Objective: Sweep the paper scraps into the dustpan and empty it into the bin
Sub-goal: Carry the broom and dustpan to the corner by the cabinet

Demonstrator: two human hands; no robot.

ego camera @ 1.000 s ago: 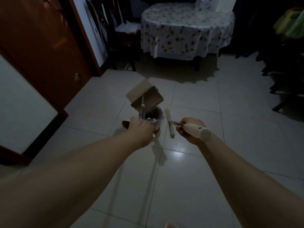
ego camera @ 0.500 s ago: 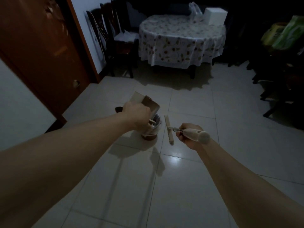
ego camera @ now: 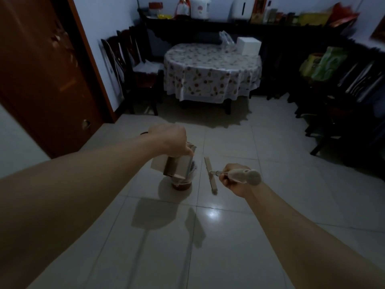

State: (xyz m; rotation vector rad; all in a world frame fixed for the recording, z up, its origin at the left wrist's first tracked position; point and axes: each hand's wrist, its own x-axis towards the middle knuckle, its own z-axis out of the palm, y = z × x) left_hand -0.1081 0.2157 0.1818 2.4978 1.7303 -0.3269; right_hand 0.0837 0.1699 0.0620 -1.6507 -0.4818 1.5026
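Dim room, pale tiled floor (ego camera: 270, 205). Both arms reach forward and down from the camera.

Left hand (ego camera: 169, 140): fingers curled over the top of the dustpan (ego camera: 175, 166), gripping it. Dustpan is tipped up on end, boxy, light-coloured, held directly above the bin (ego camera: 181, 181). Its lower edge overlaps the bin's mouth in this view; cannot tell whether they touch.

Bin: small, round, standing on the floor, whitish liner at the rim, reddish-brown base showing below. Sits just left of the broom head, between the two hands and a little under the left one.

Right hand (ego camera: 235, 179): clenched round the broom (ego camera: 210, 174) handle, whose rounded pale end points back at the camera. The narrow pale broom head hangs upright just beside the bin, to its right, apart from it.

Hard to make out: paper scraps not discernible anywhere, the bin's inside being covered by the dustpan. Left fingertips hidden behind the dustpan top. Broom shaft mostly foreshortened and covered by the right hand. Shadows of dustpan and broom lie on the tiles nearer the camera.

Background: round table (ego camera: 212, 76) with flowered cloth, dark chairs (ego camera: 133, 65) to its left, brown door (ego camera: 41, 69) at far left, blurred
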